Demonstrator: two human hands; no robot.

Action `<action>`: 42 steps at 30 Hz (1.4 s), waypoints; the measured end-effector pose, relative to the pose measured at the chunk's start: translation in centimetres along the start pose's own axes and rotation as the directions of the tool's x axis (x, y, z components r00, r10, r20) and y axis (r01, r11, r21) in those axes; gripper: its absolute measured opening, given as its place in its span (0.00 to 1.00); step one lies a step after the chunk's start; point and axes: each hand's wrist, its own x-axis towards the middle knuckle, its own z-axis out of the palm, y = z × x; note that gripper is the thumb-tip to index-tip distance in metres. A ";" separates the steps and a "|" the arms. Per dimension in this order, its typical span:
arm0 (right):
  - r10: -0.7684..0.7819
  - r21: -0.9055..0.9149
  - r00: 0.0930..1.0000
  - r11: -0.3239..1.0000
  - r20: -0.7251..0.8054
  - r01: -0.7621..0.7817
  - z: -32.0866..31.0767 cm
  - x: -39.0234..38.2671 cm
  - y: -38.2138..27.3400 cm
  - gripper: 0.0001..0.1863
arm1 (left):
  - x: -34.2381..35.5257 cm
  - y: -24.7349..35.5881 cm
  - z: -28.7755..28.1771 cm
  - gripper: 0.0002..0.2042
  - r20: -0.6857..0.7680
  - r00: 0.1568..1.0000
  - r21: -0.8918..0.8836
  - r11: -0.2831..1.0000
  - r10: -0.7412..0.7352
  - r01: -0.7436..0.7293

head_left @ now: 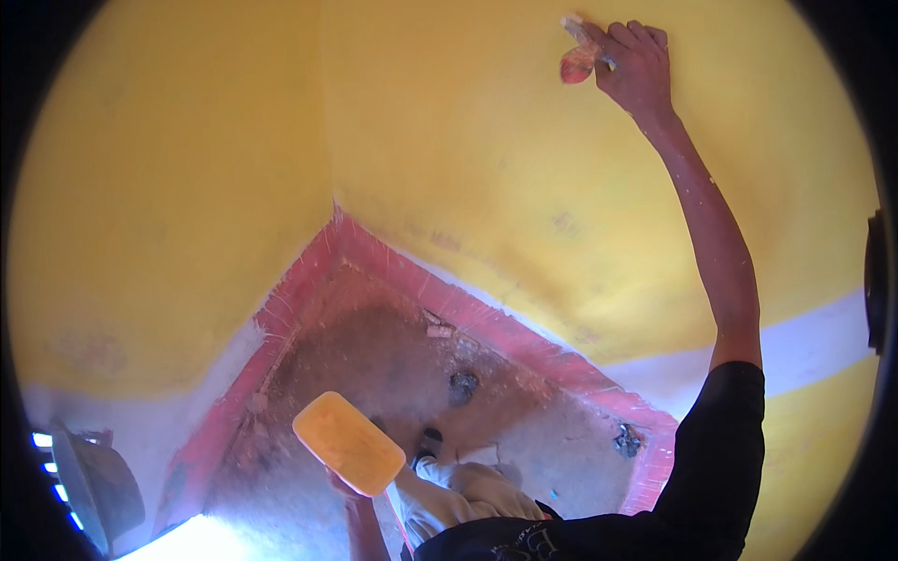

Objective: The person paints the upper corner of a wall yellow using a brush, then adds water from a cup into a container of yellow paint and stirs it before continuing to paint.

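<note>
My right arm reaches up along the yellow wall (449, 122). My right hand (641, 70) is closed round a small paint-smeared hand tool (577, 65) with a reddish rounded end and a whitish tip, close against the wall; its exact kind is unclear. Low in the view, my left hand (348, 486) grips a yellow-orange rectangular container (351, 444) with rounded corners from beneath its near edge. Most of the left fingers are hidden by it.
A pink-red skirting band (486, 313) runs along both walls to the corner. Dark crumpled lumps (463, 386) and pale debris (438, 327) lie on the dusty floor (374, 337). At the lower left is a grey basin-like object (98, 486) beside bright openings.
</note>
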 end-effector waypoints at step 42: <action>0.107 0.184 0.983 0.974 0.149 -0.134 6.9 -5.4 -8.3 0.22 | 7.4 9.5 4.9 0.38 0.132 0.985 -0.020 0.994 -0.107 0.111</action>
